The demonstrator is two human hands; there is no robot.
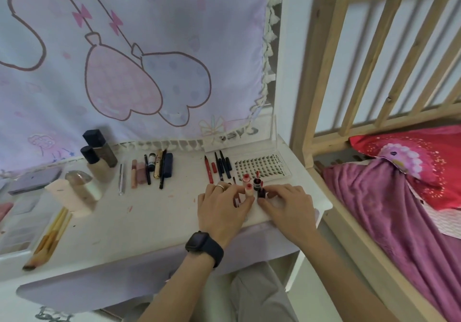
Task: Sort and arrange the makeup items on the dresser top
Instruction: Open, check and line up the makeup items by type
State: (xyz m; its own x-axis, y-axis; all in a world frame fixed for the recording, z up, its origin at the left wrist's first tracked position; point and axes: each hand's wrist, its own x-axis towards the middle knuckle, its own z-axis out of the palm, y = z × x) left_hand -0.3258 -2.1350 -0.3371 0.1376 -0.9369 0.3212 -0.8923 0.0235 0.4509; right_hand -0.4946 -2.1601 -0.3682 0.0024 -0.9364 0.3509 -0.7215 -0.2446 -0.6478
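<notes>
On the right of the white dresser top (129, 224) stand small lipsticks. My left hand (223, 208), with a ring and a black watch at the wrist, pinches a pale upright lipstick (249, 192) with a red top. My right hand (287, 203) pinches a dark lipstick (261, 193) right beside it. Behind them stand another pink-topped lipstick (246, 177) and a dark-cased red one (257, 183). A false-lash tray (262, 167) lies just beyond. Red and dark pencils (219, 167) lie in a row to the left of the tray.
Mid-desk lies a row of tubes and pens (149, 169). Foundation bottles (96, 157) stand at the back left, a pale pink bottle (67, 197) and brushes (50, 239) nearer the left edge. A wooden bed frame (324, 72) with pink bedding (389, 209) borders the right.
</notes>
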